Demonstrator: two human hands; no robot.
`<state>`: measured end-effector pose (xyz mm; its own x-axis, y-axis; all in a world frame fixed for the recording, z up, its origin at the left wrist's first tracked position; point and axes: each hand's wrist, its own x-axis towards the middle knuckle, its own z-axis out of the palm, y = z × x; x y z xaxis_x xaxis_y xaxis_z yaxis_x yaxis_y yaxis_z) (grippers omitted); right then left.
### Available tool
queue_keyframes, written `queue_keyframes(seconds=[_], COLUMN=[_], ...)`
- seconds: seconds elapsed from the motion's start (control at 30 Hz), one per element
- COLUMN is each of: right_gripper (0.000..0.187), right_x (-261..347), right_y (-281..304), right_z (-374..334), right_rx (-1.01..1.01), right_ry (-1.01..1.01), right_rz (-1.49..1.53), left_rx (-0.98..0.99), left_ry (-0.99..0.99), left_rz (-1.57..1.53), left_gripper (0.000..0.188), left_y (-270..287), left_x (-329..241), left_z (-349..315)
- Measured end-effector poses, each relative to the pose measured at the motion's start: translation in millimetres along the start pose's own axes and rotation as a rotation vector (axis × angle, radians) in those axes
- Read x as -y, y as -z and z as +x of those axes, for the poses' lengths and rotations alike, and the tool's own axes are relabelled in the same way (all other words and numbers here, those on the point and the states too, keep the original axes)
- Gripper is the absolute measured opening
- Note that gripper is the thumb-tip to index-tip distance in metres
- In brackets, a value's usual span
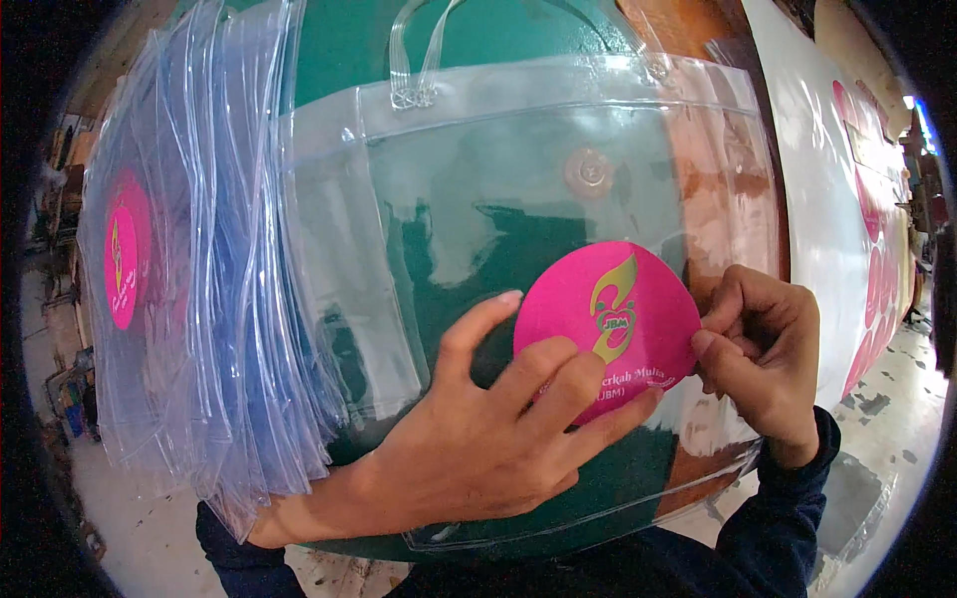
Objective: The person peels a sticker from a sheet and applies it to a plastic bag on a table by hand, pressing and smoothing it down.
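Pinching the right edge of a round pink sticker (558, 294), the right hand (758, 349) keeps a closed grip, thumb against forefinger, the other fingers curled in. Left hand (523, 429): grip loose and spread, fingers fanned over the sticker's lower left part, forefinger extended near its left edge, nothing visibly clasped. Sticker: magenta ground, green-gold leaf-like emblem at centre, pale lettering below, partly covered by the left fingers; located over the lower right part of a clear plastic bag (439, 239); whether its whole underside touches the bag cannot be told. Bag: laid flat, see-through, top band crossing its upper part, clear handle (434, 50) looping beyond the band, round clear fastener (588, 172) above the sticker. Support: green tabletop (334, 65), brown toward the right. To the left: a heaped stack of clear plastic bags (224, 259), bluish in its folds, with a second pink sticker (122, 264) showing at its outer side. To the right: a white sheet (812, 159) with pink rounds (877, 279) along its far side. Dark sleeves (783, 508) cover both forearms, the left wrist bare.
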<state>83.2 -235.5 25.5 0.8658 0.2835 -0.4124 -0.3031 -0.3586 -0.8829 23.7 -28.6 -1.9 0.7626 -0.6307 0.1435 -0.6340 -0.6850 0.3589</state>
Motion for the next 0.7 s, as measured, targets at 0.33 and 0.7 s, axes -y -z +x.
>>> queue_keyframes(seconds=[0.33, 0.7], right_gripper=[0.009, 0.010], right_x=[1.8, 3.0], right_y=[-1.3, -2.2], right_z=[-1.8, -1.6], right_rx=[-0.019, -0.015], right_ry=[-0.040, -0.044], right_rz=[0.031, 0.042], left_rx=[-0.014, 0.022], left_ry=[0.057, -0.046], left_rz=[-0.077, -0.059], left_gripper=[0.072, 0.072], left_y=[2.0, 2.9], left_x=[-3.4, 0.7], left_z=[-1.0, -1.6])
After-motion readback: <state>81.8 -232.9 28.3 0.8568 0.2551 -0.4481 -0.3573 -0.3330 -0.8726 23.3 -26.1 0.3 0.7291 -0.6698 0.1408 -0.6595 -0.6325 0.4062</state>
